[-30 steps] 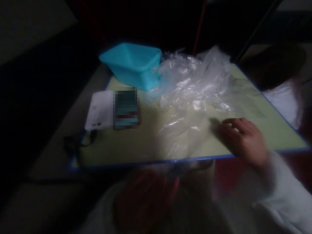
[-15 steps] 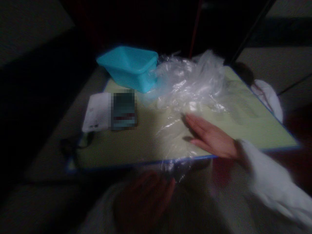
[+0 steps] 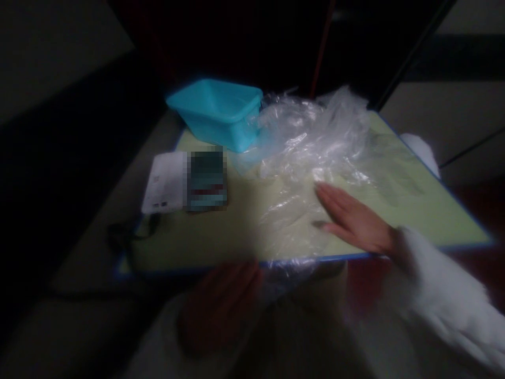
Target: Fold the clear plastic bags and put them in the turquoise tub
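Clear, crinkled plastic lies across the table and hangs over its front edge. My right hand is open, palm down, fingers stretched out at the right side of the plastic; whether it presses on it I cannot tell. My left hand is dark and blurred at the front edge, its fingers extended, just left of the hanging plastic. Nothing shows in either hand. Farther back, a larger heap of clear plastic bags is bunched up.
A turquoise basin stands at the back left, against the heap. In front of it are a white box-like object and a pixelated dark item. A dark cord hangs at the table's left edge. White cloth shows beyond the right edge.
My left hand has moved left and up to the table edge, away from the hanging plastic. My right hand stays flat, slightly farther right. A dark shape beyond the right edge has gone from view.
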A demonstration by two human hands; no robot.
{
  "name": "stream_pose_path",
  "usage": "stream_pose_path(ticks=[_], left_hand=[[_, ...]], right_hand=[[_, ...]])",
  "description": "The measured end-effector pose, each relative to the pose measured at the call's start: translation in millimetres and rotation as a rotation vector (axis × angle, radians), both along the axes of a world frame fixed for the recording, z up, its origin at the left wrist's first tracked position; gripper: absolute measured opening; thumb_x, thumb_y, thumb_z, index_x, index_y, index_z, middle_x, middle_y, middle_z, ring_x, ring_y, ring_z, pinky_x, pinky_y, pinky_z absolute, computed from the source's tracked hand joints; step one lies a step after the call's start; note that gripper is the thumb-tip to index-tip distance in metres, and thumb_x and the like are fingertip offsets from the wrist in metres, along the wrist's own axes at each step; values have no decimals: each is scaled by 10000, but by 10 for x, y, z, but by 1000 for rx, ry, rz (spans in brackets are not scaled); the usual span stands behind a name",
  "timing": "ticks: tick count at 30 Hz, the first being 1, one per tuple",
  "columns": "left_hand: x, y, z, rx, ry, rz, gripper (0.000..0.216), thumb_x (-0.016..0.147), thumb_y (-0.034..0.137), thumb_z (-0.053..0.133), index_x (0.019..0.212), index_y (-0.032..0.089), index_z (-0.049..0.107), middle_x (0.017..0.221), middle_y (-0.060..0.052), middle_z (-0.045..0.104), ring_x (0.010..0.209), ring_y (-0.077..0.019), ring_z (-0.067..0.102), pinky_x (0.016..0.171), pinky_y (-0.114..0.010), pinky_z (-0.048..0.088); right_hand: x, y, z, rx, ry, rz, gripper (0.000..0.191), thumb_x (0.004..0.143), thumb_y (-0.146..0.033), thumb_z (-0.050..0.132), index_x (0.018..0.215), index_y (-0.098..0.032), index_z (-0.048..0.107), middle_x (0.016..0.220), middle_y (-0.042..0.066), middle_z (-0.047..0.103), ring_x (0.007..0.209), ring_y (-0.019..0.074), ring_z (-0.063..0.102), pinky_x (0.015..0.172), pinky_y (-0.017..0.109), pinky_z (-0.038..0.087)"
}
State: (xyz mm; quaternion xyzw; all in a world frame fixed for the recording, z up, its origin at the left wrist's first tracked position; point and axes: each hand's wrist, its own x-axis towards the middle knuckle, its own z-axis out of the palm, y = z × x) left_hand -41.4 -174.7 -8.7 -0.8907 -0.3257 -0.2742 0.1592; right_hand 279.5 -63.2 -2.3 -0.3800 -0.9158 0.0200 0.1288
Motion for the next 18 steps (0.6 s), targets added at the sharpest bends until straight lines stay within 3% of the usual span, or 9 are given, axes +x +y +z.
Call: stream_pose_path(ticks=[6, 10, 18], left_hand=[[-126, 69, -107, 16, -53, -25, 285, 918, 100, 406, 1013, 164, 667, 1034, -75, 715, 1068, -193, 627, 1022, -357, 429], [-108, 63, -157, -23, -73, -46, 228, 908, 96, 450, 990, 146, 656, 1074, -85, 710, 1111, -200, 611, 1023, -366, 434], [9, -19, -93, -94, -104, -59, 188, 895, 78, 484, 983, 138, 639, 1073, -76, 716, 1100, -187, 619, 999, -336, 461]], right_hand=[[-66, -175, 138, -21, 109, -19, 651, 957, -473, 385, 1497, -155, 212, 1506, 163, 316, 1389, 285, 295, 1104, 521, 306], [-210, -377, 219, -90, 141, 57, 647, 960, -460, 385, 1498, -149, 204, 1502, 157, 325, 1384, 261, 310, 1097, 486, 341], [-391, -462, 169, -183, 69, 103, 694, 931, -478, 454, 1457, -53, 295, 1503, 201, 293, 1404, 284, 250, 1120, 471, 306]])
